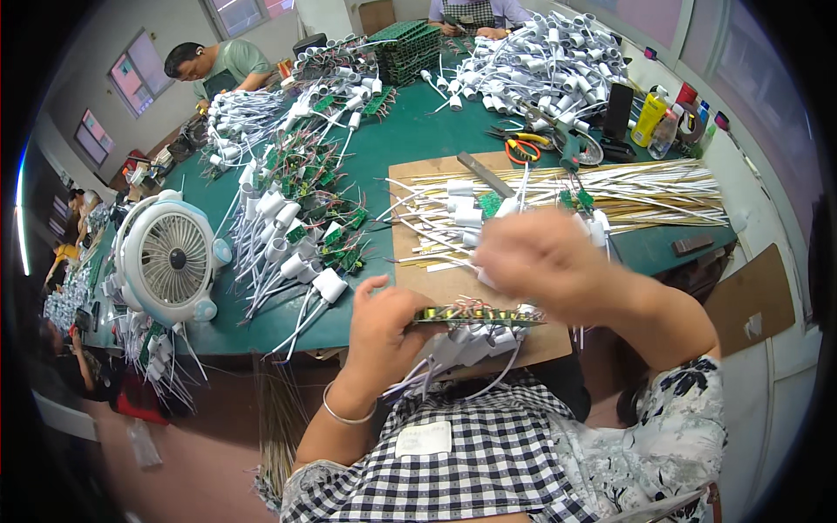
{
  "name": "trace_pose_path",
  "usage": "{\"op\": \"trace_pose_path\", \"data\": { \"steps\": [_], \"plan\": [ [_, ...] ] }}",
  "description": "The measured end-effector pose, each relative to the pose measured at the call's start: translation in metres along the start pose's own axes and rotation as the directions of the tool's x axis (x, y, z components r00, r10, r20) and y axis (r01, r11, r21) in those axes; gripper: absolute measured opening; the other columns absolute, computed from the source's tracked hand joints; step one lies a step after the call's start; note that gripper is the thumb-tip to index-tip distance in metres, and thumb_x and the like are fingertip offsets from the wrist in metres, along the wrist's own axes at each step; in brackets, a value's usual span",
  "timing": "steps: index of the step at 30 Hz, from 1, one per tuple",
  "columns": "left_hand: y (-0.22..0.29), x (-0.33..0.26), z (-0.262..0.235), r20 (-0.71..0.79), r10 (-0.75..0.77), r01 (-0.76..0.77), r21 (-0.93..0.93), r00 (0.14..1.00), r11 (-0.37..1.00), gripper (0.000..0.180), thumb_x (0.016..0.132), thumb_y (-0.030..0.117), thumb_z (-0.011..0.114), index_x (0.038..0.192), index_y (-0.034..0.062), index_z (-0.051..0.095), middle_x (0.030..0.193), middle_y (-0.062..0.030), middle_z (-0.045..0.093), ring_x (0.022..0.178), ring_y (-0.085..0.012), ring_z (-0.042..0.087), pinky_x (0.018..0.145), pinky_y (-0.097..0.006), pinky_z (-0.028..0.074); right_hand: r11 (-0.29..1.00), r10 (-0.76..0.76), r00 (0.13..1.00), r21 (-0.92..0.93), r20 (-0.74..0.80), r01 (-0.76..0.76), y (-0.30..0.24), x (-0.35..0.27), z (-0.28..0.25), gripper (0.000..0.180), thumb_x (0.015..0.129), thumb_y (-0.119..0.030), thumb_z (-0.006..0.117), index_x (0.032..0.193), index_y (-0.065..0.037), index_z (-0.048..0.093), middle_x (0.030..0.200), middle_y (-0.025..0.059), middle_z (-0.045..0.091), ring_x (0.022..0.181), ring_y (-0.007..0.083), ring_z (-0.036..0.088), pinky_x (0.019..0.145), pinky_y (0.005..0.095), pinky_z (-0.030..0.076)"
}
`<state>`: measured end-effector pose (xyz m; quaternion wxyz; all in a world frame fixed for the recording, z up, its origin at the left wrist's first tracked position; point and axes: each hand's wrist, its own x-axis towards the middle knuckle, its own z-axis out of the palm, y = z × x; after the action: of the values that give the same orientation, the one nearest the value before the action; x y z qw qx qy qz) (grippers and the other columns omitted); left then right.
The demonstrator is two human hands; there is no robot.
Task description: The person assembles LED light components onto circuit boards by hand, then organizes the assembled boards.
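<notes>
My left hand (384, 327) grips the left end of a green circuit board panel (479, 315), held nearly edge-on above the front of the table. Thin wires and small parts stick up from the panel. White cylindrical sockets (462, 347) with white leads hang below it. My right hand (545, 261) is raised over the panel's right part, smeared by motion, so its fingers and anything in them cannot be made out. Behind it, more white sockets (466, 209) with small green boards lie on a brown cardboard sheet (418, 292).
Long white and yellow wires (645, 193) spread across the right side, with a flat metal bar (486, 174) and pliers (523, 146) nearby. Heaped sockets (540, 74) and stacked green boards (403, 52) stand farther back. A white fan (174, 254) is at left. Co-workers sit across the table.
</notes>
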<state>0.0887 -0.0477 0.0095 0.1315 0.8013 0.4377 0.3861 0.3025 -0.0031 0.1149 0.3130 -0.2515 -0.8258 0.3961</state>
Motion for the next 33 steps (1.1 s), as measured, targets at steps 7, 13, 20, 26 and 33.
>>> {"op": "trace_pose_path", "data": {
  "steps": [7,13,20,26,33],
  "plan": [
    [-0.014,-0.011,0.003,-0.031,0.118,-0.116,0.058,0.993,0.992,0.028,0.061,0.018,0.076,0.086,0.0151,0.063,0.078,0.0023,0.063,0.086,-0.0169,0.06,0.094,-0.045,0.025,0.89,-0.146,0.976,-0.409,0.163,0.201,0.059,-0.029,0.033,0.043,0.075,-0.024,0.069,0.112,-0.007,0.055,0.103,0.0114,0.057,0.095,0.0281,0.054,0.082,0.0373,0.045],
    [-0.012,-0.012,-0.001,-0.02,0.159,-0.157,0.077,0.987,0.985,0.028,0.061,0.019,0.075,0.086,0.0157,0.064,0.076,0.0023,0.062,0.084,-0.0156,0.06,0.094,-0.045,0.024,0.991,-0.121,0.981,-0.042,0.151,0.129,0.069,-0.028,0.05,0.027,0.073,-0.016,0.07,0.096,-0.006,0.06,0.088,0.0085,0.056,0.086,0.0265,0.053,0.077,0.0362,0.042],
    [-0.018,-0.005,-0.002,0.026,0.179,-0.181,0.14,0.983,0.973,0.025,0.064,0.022,0.075,0.085,0.0151,0.062,0.074,0.0016,0.06,0.078,-0.0161,0.059,0.092,-0.043,0.029,0.984,-0.128,0.989,-0.112,0.079,0.136,0.066,-0.022,0.042,0.013,0.075,-0.011,0.067,0.081,-0.006,0.058,0.078,0.0078,0.056,0.075,0.0256,0.053,0.069,0.0362,0.041],
    [-0.04,-0.011,0.002,0.042,0.114,-0.115,0.023,0.993,0.993,0.026,0.067,0.025,0.074,0.085,0.0148,0.06,0.071,0.0005,0.057,0.074,-0.0185,0.057,0.09,-0.042,0.031,0.846,-0.531,0.78,0.172,0.331,0.504,-0.008,0.005,0.084,0.026,0.072,-0.01,0.068,0.096,-0.006,0.059,0.09,0.0073,0.058,0.081,0.025,0.055,0.072,0.0361,0.044],
    [-0.04,-0.015,0.002,0.062,0.145,-0.146,0.016,0.987,0.989,0.023,0.07,0.026,0.074,0.087,0.0157,0.062,0.076,0.002,0.059,0.078,-0.0161,0.057,0.092,-0.042,0.029,0.716,-0.651,0.606,0.633,0.457,0.293,-0.047,-0.023,0.166,0.028,0.075,-0.021,0.063,0.094,-0.005,0.05,0.101,0.0104,0.047,0.09,0.0263,0.048,0.073,0.0368,0.043]
  ]
}}
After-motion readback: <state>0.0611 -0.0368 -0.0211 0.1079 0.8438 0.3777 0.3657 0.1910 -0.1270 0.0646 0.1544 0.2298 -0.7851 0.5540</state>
